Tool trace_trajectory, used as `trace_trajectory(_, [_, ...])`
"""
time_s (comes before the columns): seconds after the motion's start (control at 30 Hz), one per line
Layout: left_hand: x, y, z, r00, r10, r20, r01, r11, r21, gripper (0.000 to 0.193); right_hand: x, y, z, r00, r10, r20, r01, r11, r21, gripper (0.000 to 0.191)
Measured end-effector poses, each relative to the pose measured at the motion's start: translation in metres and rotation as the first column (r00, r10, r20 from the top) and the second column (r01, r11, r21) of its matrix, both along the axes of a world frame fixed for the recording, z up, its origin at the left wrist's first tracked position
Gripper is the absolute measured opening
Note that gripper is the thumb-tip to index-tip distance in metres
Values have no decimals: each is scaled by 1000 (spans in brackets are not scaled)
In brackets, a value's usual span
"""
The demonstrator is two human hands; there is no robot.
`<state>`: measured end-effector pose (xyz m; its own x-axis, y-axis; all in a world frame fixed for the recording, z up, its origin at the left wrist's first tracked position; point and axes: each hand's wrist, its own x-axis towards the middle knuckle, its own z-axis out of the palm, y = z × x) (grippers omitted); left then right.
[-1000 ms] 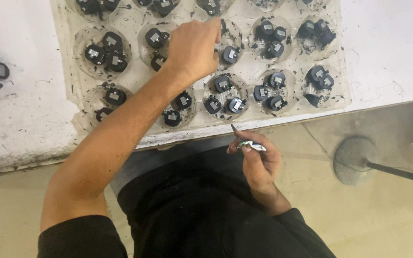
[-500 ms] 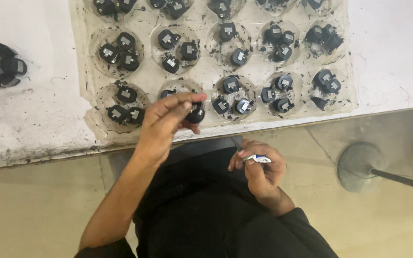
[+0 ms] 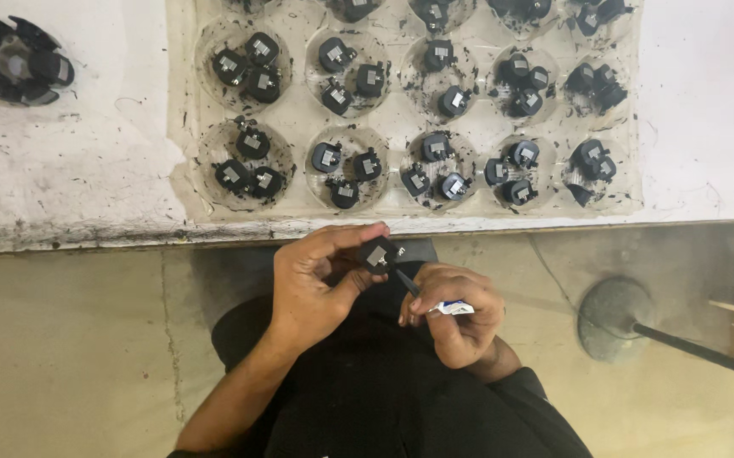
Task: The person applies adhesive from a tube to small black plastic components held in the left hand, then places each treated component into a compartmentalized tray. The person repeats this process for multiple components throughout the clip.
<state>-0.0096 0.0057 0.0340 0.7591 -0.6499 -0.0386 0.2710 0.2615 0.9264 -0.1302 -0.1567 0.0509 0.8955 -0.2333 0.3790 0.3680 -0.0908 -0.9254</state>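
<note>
**Small black part held in 2 hands**

The left hand (image 3: 312, 284) pinches a black part (image 3: 380, 254) between thumb and fingertips, just below the tray (image 3: 299, 208). The right hand (image 3: 456, 309) is curled tight around a pen (image 3: 426, 297), tip touching the part. The part looks light, hard and small. Hold it by its sides.

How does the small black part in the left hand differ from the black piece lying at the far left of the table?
The small black part is pinched in the fingers of the left hand, off the table; the spoked black piece lies alone on the white table. The small black part is compact with a silvery square face; the spoked black piece looks bigger, with arms radiating from a hub. Both are black.
</note>
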Motion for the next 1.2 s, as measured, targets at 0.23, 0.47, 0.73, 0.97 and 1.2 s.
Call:
trace_trajectory(0.23, [-1,7,5,997,-67,-32,67,998,-12,51,6,2,2,1000,25,-10,-25,995,-102,17])
trace_trajectory(0.47, [2,7,-2,992,-117,-54,113,992,-59,49,7,0,6,999,19,-36,-23,990,-136,23])
trace_trajectory(0.73, [4,5,-6,985,-145,-97,138,987,-82,48,9,-1,2,1000,19,-7,-20,987,-159,26])
trace_trajectory(0.97, [3,4,-6,990,-116,-79,112,992,-56,49,6,0,-2,1000,4,-16,-7,987,-161,30])
trace_trajectory(1.2, [3,2,-7,991,-108,-79,105,994,-43,49,4,-1,-5,1000,8,0,-8,988,-157,28])
